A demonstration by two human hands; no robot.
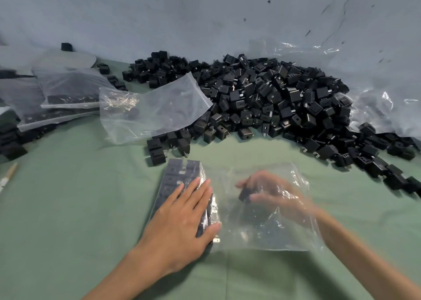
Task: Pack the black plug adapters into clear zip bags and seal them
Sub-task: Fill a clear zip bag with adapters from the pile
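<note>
Wooden stick (9, 174): lies at the far left edge of the green cloth (79, 197).
Filled zip bags (68, 90): stacked flat at the left, with black adapters inside.
Empty zip bag (155, 108): clear, leaning on the left slope of the adapter pile (273, 99).
Left hand (180, 217): palm down with fingers straight and spread, pressing on the packed row (180, 172) of adapters at the left end of the open zip bag (268, 227).
Open zip bag: lies flat on the cloth, nearest the person.
Right hand (271, 192): blurred, reaching into the open zip bag from its right side and seen through the plastic. Thumb and fingers pinch a single adapter (245, 192).
Adapter pile: loose black plug adapters heaped behind the open zip bag and trailing off to the right.
Markings on adapters: too small to read.
Plastic sheet (376, 108): clear and crumpled, at the right behind the pile.
</note>
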